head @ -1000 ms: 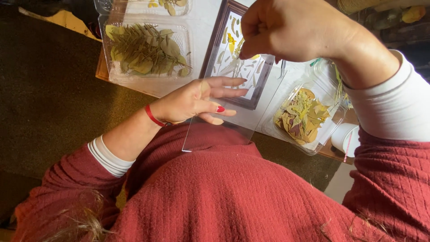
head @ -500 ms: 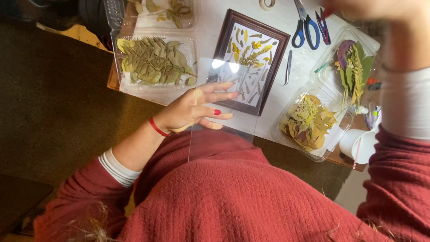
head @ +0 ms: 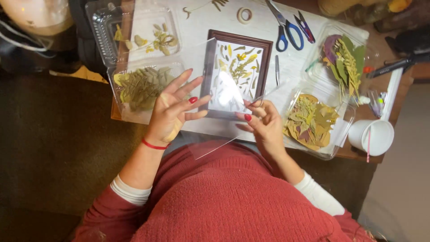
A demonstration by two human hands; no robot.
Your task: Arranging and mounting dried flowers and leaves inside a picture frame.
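Fingers of our left hand [head: 172, 110] are spread wide and flat against the near face of a clear glass pane [head: 210, 103], palm pressed to it, so we steady it more than grip it. Our right hand [head: 264, 125] pinches the pane's right edge between thumb and curled fingers [head: 251, 117], which are bent tight around that edge. We hold the pane tilted above the white table [head: 264, 24], between our chest and a dark wooden picture frame [head: 236, 74] that lies flat with pressed yellow flowers and small leaves arranged on its white backing; the pane overlaps the frame's lower left part from our view, and we cannot tell whether it touches it. Just left of the frame we see a clear plastic tray of green pressed leaves [head: 143, 87], partly behind our left hand, and beyond it another clear tray with a few pale petals [head: 148, 38]. To the right of the frame lies a slim metal tool [head: 277, 69], then blue-handled scissors [head: 283, 27] farther up. A clear tray of yellow-brown leaves [head: 311, 121] sits just beside our right hand, with a tray of purple and green foliage [head: 342, 60] above it. A white paper cup [head: 371, 136] stands near the table's right corner, and a small tape roll [head: 244, 15] lies at the top.
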